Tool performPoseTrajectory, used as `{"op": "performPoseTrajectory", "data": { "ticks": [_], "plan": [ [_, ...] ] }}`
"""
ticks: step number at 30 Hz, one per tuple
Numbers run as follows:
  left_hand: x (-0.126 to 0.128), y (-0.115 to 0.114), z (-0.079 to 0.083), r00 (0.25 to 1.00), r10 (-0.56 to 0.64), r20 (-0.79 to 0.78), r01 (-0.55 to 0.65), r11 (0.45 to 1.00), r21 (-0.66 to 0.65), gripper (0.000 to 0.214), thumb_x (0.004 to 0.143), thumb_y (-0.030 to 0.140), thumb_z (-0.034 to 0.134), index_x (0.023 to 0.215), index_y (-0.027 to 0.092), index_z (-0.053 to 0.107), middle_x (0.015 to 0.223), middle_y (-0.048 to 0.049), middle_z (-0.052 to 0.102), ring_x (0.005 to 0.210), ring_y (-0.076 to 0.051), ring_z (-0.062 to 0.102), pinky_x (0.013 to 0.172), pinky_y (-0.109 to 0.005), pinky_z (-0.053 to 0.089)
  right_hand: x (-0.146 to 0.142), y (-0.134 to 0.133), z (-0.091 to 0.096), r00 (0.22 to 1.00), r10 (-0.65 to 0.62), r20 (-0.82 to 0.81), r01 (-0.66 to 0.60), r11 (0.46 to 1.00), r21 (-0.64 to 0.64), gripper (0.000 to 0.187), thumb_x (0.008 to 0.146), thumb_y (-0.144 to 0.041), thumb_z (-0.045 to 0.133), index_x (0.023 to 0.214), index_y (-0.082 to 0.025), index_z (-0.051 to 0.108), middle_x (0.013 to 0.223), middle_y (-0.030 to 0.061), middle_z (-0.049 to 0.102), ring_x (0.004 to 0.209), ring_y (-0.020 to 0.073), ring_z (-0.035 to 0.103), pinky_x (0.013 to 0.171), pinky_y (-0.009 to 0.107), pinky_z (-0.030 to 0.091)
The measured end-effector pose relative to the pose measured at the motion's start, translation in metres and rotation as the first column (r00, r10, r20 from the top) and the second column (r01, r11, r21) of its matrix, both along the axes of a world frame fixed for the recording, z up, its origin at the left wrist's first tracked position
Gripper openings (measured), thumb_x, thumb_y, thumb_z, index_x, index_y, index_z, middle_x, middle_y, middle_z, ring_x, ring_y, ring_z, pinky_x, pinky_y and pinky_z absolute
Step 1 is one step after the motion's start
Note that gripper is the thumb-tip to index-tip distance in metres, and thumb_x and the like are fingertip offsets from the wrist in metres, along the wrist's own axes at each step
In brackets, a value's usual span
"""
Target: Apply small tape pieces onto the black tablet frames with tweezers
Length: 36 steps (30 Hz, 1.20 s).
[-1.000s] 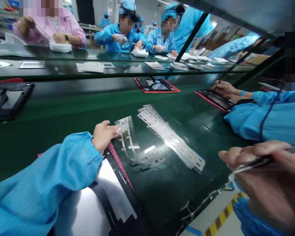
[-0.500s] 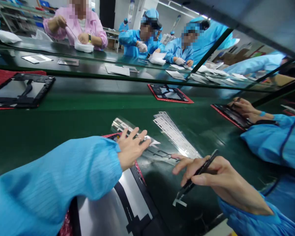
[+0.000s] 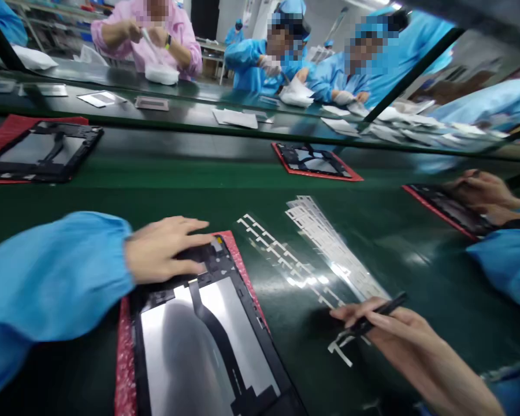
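In the head view, the left grip (image 3: 169,249) lay open and nearly flat, its fingers (image 3: 190,224) spread toward the right and resting on the far end of a black tablet frame (image 3: 255,341), with nothing held between them. The frame sat on a red mat (image 3: 123,358) on the green counter (image 3: 69,202), its silver back panel (image 3: 164,346) facing up and its long axis slanting from upper left to lower right, directly beneath the left grip. The right grip (image 3: 394,335) was closed around slim black tweezers (image 3: 381,309), which angled down and left toward the frame. At their tips was a small white L-shaped strip (image 3: 340,349); it looked pinched, though the contact was too small to be sure. The frame's right edge lay just left of those tips, so the right grip was the nearer to the strip while the left was on the frame. Two clear liners carrying white die-cut strips (image 3: 281,254) (image 3: 329,242) lay diagonally between the hands, and a co-worker's hand (image 3: 481,193) worked over another tablet frame (image 3: 442,208) at the right
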State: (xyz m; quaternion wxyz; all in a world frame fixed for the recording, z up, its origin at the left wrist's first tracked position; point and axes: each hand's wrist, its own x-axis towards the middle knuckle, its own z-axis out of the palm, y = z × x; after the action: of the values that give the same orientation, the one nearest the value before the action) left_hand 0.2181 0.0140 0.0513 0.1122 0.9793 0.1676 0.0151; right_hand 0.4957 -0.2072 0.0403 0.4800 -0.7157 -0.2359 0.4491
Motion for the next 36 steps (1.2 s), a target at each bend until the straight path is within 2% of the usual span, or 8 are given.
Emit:
{"op": "performPoseTrajectory", "data": {
  "ticks": [3, 6, 9, 13, 17, 21, 28, 36],
  "plan": [
    [-0.064, -0.004, -0.001, 0.996, 0.056, -0.074, -0.057, 0.998, -0.011, 0.068, 0.061, 0.048, 0.070, 0.122, 0.035, 0.044, 0.133, -0.0052, 0.041, 0.115, -0.026, 0.046, 0.088, -0.040, 0.044, -0.011, 0.012, 0.008, 0.996, -0.083, -0.025, 0.083, 0.996, -0.023, 0.015, 0.048, -0.039, 0.075, 0.052, -0.025, 0.069, 0.067, 0.0137, 0.067, 0.072, 0.0302, 0.063, 0.066, 0.038, 0.051],
    [-0.090, -0.028, -0.011, 0.989, 0.130, -0.067, -0.129, 0.991, 0.028, 0.080, 0.050, 0.042, 0.079, 0.122, 0.032, 0.045, 0.137, -0.0083, 0.035, 0.121, -0.029, 0.037, 0.092, -0.043, 0.040, -0.029, 0.030, 0.017, 0.985, -0.172, -0.019, 0.173, 0.985, 0.008, 0.017, 0.043, -0.036, 0.077, 0.051, -0.024, 0.068, 0.065, 0.0103, 0.064, 0.062, 0.0242, 0.061, 0.055, 0.032, 0.051],
    [-0.085, -0.057, -0.022, 0.981, 0.192, -0.007, -0.191, 0.979, 0.069, 0.079, 0.049, 0.049, 0.077, 0.120, 0.027, 0.048, 0.133, -0.0129, 0.039, 0.115, -0.032, 0.042, 0.088, -0.045, 0.042, -0.060, 0.046, 0.028, 0.987, -0.160, 0.021, 0.159, 0.986, 0.058, 0.018, 0.043, -0.034, 0.078, 0.053, -0.023, 0.069, 0.068, 0.0083, 0.063, 0.061, 0.0217, 0.060, 0.051, 0.029, 0.051],
    [-0.074, -0.091, -0.031, 0.966, 0.238, 0.101, -0.249, 0.961, 0.117, 0.073, 0.058, 0.060, 0.066, 0.117, 0.019, 0.051, 0.130, -0.0203, 0.040, 0.112, -0.036, 0.043, 0.088, -0.051, 0.038, -0.116, 0.059, 0.033, 0.996, -0.013, 0.091, -0.001, 0.989, 0.147, 0.012, 0.048, -0.031, 0.078, 0.050, -0.022, 0.070, 0.062, 0.0057, 0.064, 0.060, 0.0177, 0.060, 0.051, 0.021, 0.051],
    [-0.085, -0.107, -0.035, 0.940, 0.110, 0.324, -0.170, 0.972, 0.163, 0.044, 0.078, 0.055, 0.047, 0.104, 0.021, 0.058, 0.119, -0.0084, 0.054, 0.115, -0.026, 0.043, 0.105, -0.046, 0.019, -0.155, 0.067, 0.019, 0.995, 0.081, 0.055, -0.092, 0.967, 0.237, 0.002, 0.060, -0.023, 0.073, 0.058, -0.024, 0.072, 0.061, 0.0008, 0.068, 0.060, 0.0135, 0.062, 0.058, 0.017, 0.051],
    [-0.099, -0.108, -0.048, 0.937, -0.010, 0.350, -0.071, 0.974, 0.216, 0.038, 0.087, 0.049, 0.034, 0.099, 0.024, 0.060, 0.106, -0.0041, 0.062, 0.103, -0.020, 0.054, 0.107, -0.045, 0.010, -0.164, 0.077, 0.000, 0.985, 0.160, -0.071, -0.144, 0.972, 0.187, 0.005, 0.066, -0.019, 0.068, 0.065, -0.023, 0.072, 0.065, 0.0006, 0.069, 0.064, 0.0137, 0.063, 0.065, 0.020, 0.050],
    [-0.104, -0.115, -0.075, 0.936, 0.021, 0.351, -0.097, 0.975, 0.201, 0.040, 0.075, 0.036, 0.061, 0.113, 0.026, 0.053, 0.119, -0.0076, 0.052, 0.119, -0.026, 0.039, 0.104, -0.052, 0.016, -0.169, 0.088, -0.013, 0.977, 0.152, -0.149, -0.133, 0.983, 0.128, 0.004, 0.066, -0.019, 0.069, 0.063, -0.022, 0.071, 0.062, 0.0002, 0.068, 0.063, 0.0125, 0.062, 0.060, 0.016, 0.049],
    [-0.102, -0.102, -0.067, 0.950, 0.004, 0.313, -0.079, 0.970, 0.229, 0.052, 0.066, 0.039, 0.068, 0.113, 0.024, 0.052, 0.119, -0.0090, 0.050, 0.117, -0.030, 0.041, 0.101, -0.052, 0.025, -0.167, 0.085, -0.017, 0.971, 0.194, -0.143, -0.171, 0.972, 0.159, 0.011, 0.070, -0.015, 0.065, 0.068, -0.024, 0.071, 0.069, -0.0004, 0.070, 0.068, 0.0134, 0.064, 0.065, 0.019, 0.050]
  ]
}}
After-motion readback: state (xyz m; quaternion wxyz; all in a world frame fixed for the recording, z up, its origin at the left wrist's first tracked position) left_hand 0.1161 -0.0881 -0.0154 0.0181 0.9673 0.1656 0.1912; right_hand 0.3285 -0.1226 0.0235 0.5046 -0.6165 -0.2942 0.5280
